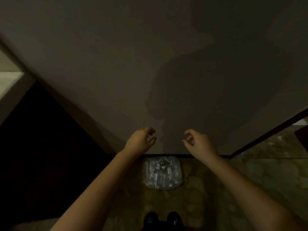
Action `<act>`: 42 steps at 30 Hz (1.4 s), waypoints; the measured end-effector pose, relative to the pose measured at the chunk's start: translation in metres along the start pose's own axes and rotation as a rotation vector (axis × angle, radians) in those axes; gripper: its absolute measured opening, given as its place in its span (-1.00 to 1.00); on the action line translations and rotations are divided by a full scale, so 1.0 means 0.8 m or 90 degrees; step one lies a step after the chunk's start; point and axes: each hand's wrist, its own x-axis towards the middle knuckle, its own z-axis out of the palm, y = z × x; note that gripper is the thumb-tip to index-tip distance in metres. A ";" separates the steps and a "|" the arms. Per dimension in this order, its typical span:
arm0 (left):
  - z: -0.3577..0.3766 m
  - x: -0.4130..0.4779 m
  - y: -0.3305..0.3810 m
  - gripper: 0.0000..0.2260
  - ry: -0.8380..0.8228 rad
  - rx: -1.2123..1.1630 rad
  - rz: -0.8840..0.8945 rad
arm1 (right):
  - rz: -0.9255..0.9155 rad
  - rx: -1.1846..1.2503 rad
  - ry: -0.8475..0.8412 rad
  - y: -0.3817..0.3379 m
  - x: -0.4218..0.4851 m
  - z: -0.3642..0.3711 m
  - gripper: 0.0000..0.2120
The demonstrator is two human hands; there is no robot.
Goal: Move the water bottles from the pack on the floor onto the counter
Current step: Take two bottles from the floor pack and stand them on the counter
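left hand [141, 139] loosely curled, empty | right hand [198, 141] likewise | pack [162, 175] on floor [250, 180], print unreadable

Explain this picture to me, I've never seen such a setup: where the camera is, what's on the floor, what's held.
There is no machine here: a person wears one wide-angle camera on the head, looking down. The two bare arms reaching forward are theirs. The left hand and right hand hang in the air before a dim wall, fingers loosely curled, holding nothing. Below them, on the patterned floor, lies a plastic-wrapped pack of water bottles, close to the wall's foot. The dark shoes at the bottom edge are the person's. I cannot make out a counter.
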 end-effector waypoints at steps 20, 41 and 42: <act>0.318 0.016 -0.183 -0.66 -0.108 -0.103 -0.200 | 0.170 0.039 -0.197 0.187 0.043 0.331 -0.81; 0.763 0.091 -0.395 -0.69 -0.099 -0.203 -0.313 | 0.223 0.083 -0.156 0.437 0.153 0.744 -0.68; 0.777 0.097 -0.401 -0.68 -0.105 -0.199 -0.306 | 0.225 0.087 -0.152 0.444 0.161 0.758 -0.66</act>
